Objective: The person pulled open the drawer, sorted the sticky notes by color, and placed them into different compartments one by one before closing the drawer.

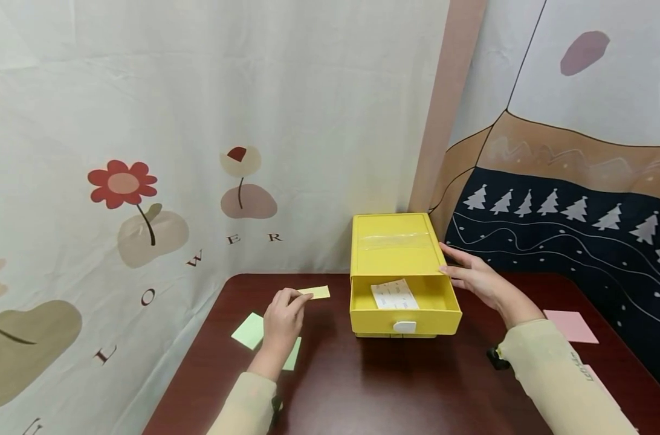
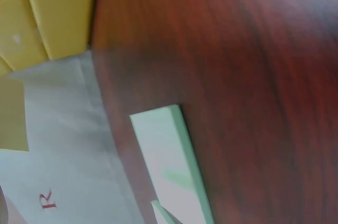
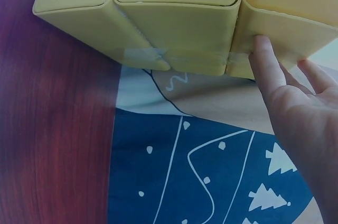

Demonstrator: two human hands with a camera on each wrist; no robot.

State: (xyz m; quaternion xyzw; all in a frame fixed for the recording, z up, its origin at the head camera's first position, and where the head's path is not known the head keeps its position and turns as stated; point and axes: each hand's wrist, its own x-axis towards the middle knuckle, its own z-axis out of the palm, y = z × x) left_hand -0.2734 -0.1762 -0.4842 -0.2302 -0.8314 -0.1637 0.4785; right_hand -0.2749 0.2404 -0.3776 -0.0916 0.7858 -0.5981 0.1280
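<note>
In the head view, my left hand pinches a small yellow sticky note left of a yellow drawer box. A piece of that note appears at the edge of the left wrist view. The box's upper drawer is pulled out, with a white knob on its front. Inside it lies a patterned white paper. My right hand rests against the box's right side, thumb near the top edge; in the right wrist view its extended fingers touch the yellow wall.
Two light green sticky note pads lie on the dark red table, near my left hand. Pink sticky notes sit at the right, partly behind my right sleeve. A printed cloth hangs behind the table.
</note>
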